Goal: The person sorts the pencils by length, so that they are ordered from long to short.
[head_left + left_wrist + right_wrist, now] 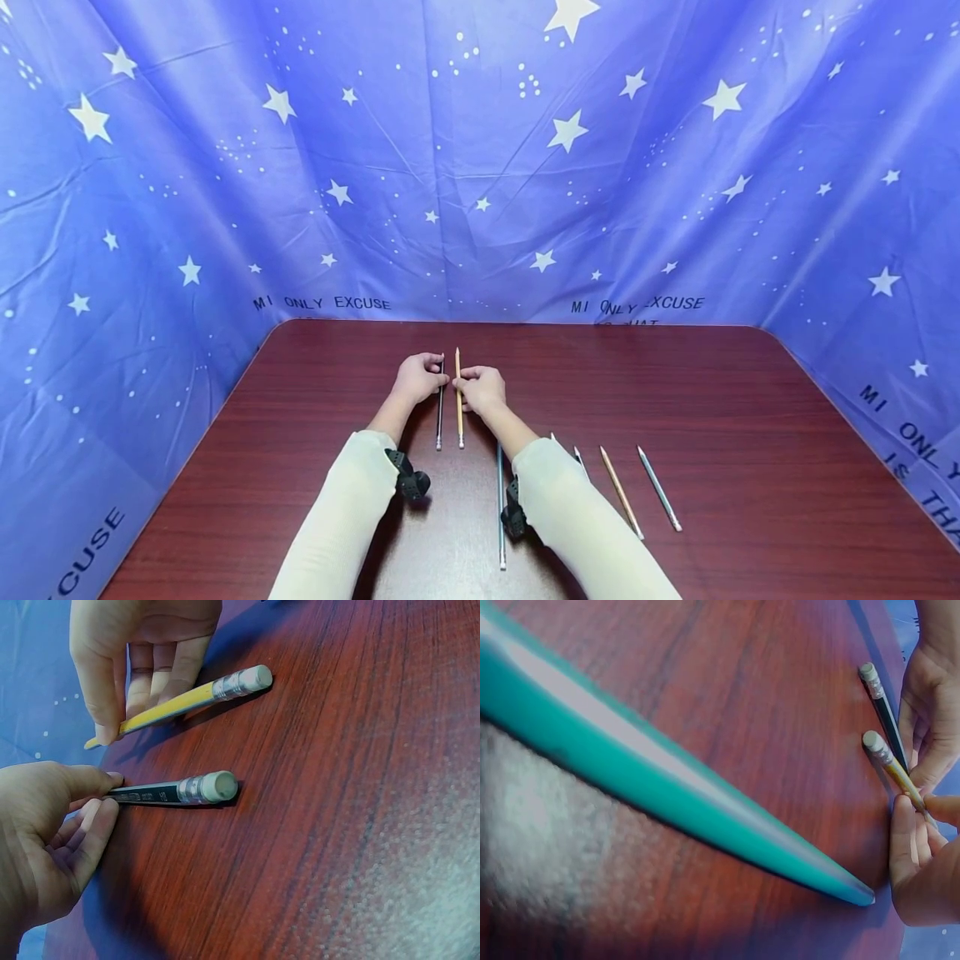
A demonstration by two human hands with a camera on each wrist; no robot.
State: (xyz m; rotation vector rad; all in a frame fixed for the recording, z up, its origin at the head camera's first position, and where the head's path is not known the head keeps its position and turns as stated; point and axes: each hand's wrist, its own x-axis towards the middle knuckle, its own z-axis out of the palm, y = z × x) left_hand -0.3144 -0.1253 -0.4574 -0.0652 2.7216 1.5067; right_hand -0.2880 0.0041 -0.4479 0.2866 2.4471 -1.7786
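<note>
Two pencils lie side by side, nearly parallel, on the dark red wooden table [322, 500]. My left hand [417, 379] pinches the black pencil [440, 417] between thumb and fingers; its eraser end points toward me. Just to its right, my right hand [483, 389] pinches the yellow pencil [460, 412] near the tip end. A narrow gap separates the two. White erasers in silver ferrules show on the black pencil [150, 795] and the yellow pencil [180, 703] in the left wrist view.
A teal pencil [501, 517] lies by my right forearm, large in the right wrist view. Further right are a tan pencil [621, 492], a light blue pencil [660, 489] and a partly hidden pencil [581, 461]. A blue star-patterned curtain [480, 167] surrounds the table.
</note>
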